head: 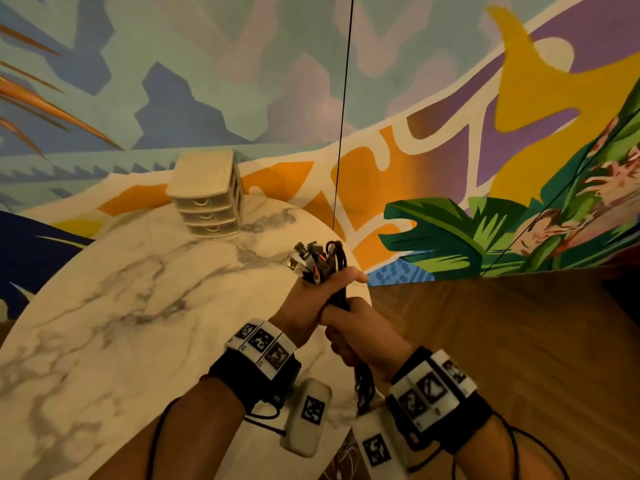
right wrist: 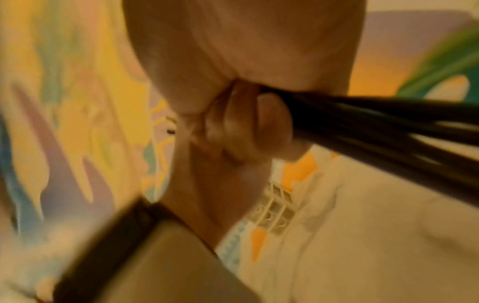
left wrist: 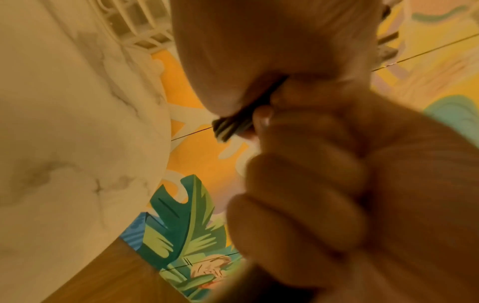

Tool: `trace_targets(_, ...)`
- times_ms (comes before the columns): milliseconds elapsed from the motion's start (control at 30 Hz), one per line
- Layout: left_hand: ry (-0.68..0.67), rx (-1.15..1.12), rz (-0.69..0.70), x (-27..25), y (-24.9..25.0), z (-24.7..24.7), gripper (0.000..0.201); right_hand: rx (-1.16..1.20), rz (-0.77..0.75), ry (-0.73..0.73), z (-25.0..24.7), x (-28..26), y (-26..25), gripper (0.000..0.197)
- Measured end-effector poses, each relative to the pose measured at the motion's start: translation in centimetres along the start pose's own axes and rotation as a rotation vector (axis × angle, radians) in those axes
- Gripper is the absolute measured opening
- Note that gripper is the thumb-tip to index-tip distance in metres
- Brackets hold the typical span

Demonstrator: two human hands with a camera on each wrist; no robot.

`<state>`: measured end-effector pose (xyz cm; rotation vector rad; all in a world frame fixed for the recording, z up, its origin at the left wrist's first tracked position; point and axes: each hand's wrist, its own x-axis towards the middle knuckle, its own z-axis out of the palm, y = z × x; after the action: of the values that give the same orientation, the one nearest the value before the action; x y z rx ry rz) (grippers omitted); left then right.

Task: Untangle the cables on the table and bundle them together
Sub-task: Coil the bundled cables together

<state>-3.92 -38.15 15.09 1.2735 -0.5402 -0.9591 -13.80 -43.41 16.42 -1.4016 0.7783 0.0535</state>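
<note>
A bundle of black cables [head: 341, 299] stands upright over the right edge of the marble table [head: 121, 306]. Its connector ends [head: 311, 261] fan out above my left hand [head: 311, 296], which grips the bundle just below them. Directly beneath, my right hand [head: 363, 337] is fisted round the same bundle, touching the left hand. The loose cable tails [head: 363, 386] hang below my right fist. In the left wrist view the cables [left wrist: 233, 125] show between my left palm and the right fist [left wrist: 337, 184]. The right wrist view is blurred; dark cables [right wrist: 376, 123] run off to the right.
A small cream three-drawer unit [head: 206, 195] stands at the table's far edge. A thin black wire [head: 343, 116] hangs straight down just behind the bundle. Wooden floor [head: 502, 341] lies to the right, and a painted mural wall rises behind.
</note>
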Motion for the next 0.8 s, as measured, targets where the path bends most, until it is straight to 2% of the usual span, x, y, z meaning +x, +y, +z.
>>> trace_targets(67, -0.167, -0.017, -0.060, -0.2, 0.2, -0.5, 0.027, 0.210, 0.135, -0.245, -0.8, -0.3, -0.5, 0.041)
trace_targets(100, -0.193, -0.030, -0.070, -0.2, 0.6, -0.5, 0.025, 0.256, 0.159, -0.336, -1.0, -0.3, -0.7, 0.044)
trace_targets(167, -0.150, -0.032, -0.056, 0.1, 1.2, -0.3, 0.027, 0.280, 0.118, -0.398, -1.1, 0.0, -0.7, 0.042)
trace_targets(233, -0.090, -0.076, 0.000, 0.3, 1.8, 0.1, 0.036, 0.224, 0.049, -0.347, -0.7, 0.3, -0.7, 0.040)
trace_targets(300, -0.028, -0.170, 0.046, 0.6, 2.5, 0.1, 0.041, 0.057, 0.004, -0.284, -0.1, 0.1, -0.5, 0.028)
trace_targets(367, -0.039, -0.270, 0.084, 0.6, 3.1, 0.1, 0.042, -0.090, 0.012, -0.222, 0.2, 0.1, 0.3, 0.017)
trace_targets(467, -0.092, -0.363, 0.054, -0.1, 3.3, 0.1, 0.042, -0.079, 0.081, -0.222, -0.3, 0.6, 0.9, 0.027)
trace_targets(567, -0.193, -0.346, 0.014, -0.8, 3.2, 0.2, 0.038, -0.050, 0.106, -0.262, -0.9, 1.1, 1.0, 0.037)
trace_targets(633, -0.230, -0.316, -0.015, -1.1, 3.4, 0.3, 0.036, -0.104, 0.082, -0.282, -0.6, 1.1, 1.0, 0.041)
trace_targets(700, -0.235, -0.295, -0.049, -1.2, 3.5, 0.2, 0.037, -0.262, 0.057, -0.267, -0.6, 1.1, 0.6, 0.040)
trace_targets(733, -0.236, -0.279, -0.058, -1.2, 3.5, 0.1, 0.038, -0.396, 0.028, -0.252, -0.9, 1.0, 0.3, 0.033)
trace_targets(800, -0.238, -0.255, -0.064, -1.3, 3.9, -0.3, 0.038, -0.645, -0.045, -0.219, -2.3, 1.2, -0.6, 0.007)
